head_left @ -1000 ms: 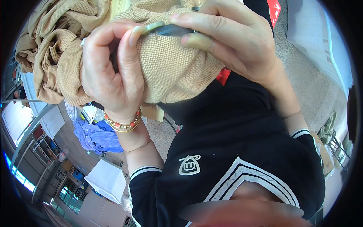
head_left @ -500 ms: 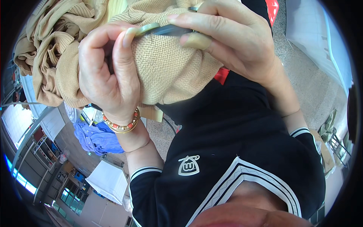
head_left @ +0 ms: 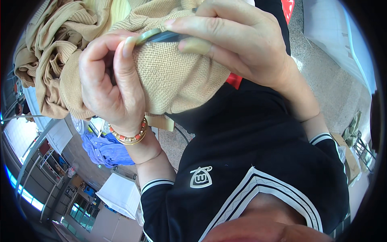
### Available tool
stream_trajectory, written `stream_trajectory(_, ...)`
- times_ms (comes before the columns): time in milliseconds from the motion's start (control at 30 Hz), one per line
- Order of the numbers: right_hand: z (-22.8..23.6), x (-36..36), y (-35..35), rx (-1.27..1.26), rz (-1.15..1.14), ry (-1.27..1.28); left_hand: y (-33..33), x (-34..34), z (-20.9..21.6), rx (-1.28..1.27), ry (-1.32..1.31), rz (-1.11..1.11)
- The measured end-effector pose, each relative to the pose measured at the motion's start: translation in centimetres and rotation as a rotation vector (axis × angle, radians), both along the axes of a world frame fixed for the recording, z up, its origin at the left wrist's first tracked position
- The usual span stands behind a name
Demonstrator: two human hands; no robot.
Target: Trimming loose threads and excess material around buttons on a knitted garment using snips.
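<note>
My left hand (head_left: pixel 111 76), with a beaded bracelet at its wrist, pinches the edge of a beige knitted garment (head_left: pixel 161 72) between thumb and forefinger. A glossy pale green curved strip (head_left: pixel 148 35) shows at those fingertips; its kind is unclear. My right hand (head_left: pixel 238 42) closes from the other side, a tan finger cover on its thumb. Its fingers hold a slim dark-bladed tool (head_left: pixel 167 37), largely hidden, whose tip reaches the strip above the knit. The garment drapes below both hands, near my lap.
Heaped beige knitwear (head_left: pixel 56 60) lies at the upper left, beside pale yellow cloth (head_left: pixel 121 10). Blue-purple garments (head_left: pixel 107 149) are lower left, near a white box-like form (head_left: pixel 119 195). White sheeting (head_left: pixel 338 36) hangs at the right. Something red (head_left: pixel 234 80) shows under the garment.
Both hands, with the garment and the dark-bladed tool, have shifted slightly left. The right hand is a little closer to the left fingertips. Both grips are kept.
</note>
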State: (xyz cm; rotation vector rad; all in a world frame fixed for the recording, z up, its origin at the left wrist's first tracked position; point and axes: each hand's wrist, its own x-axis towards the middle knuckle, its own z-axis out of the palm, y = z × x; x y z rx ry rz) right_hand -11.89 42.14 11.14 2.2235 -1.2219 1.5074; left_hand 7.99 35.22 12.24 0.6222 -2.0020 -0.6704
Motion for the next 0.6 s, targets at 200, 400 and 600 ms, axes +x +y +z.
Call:
stream_trajectory(200,-1.3,-0.6,-1.4,-0.015,-0.021,-0.031,0.0,-0.2,0.3,-0.002,0.007,-0.004)
stream_trajectory(400,-1.3,-1.4,-1.6,-0.366,-0.168,0.349,0.1,-0.1,0.2,0.022,0.003,0.016)
stream_trajectory(600,1.6,0.0,1.2,0.425,0.063,-0.263,-0.2,-0.2,0.0,0.013,0.009,0.001)
